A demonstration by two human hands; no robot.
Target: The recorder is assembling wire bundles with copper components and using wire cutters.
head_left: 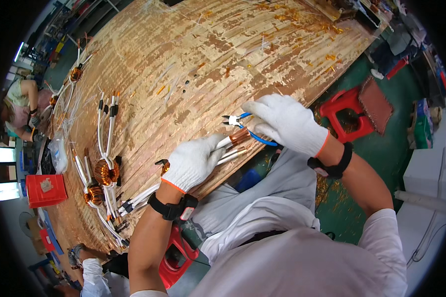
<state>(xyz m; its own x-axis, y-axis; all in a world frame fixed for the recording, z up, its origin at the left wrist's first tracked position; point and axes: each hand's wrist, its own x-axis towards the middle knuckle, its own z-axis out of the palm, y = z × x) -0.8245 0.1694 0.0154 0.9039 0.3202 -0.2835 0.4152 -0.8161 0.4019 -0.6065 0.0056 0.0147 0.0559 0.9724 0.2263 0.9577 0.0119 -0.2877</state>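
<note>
My left hand (193,161), in a white knit glove, is closed around white-sleeved wires (225,143) near the table's edge. Bare copper ends (240,138) stick out past its fingers to the right. Part of a copper-wound coil (165,169) shows beside that hand, and the rest is hidden beneath it. My right hand (287,123), gloved too, holds wire cutters (234,120) by their blue handles. The cutters' jaws are parted and point left, just above the copper ends.
Several wound coils (106,172) with white-sleeved leads lie on the worn wooden table (223,64). A red box (46,190) stands at the left. Red stools (347,114) are on the green floor. Other people (22,99) work at the left and lower left.
</note>
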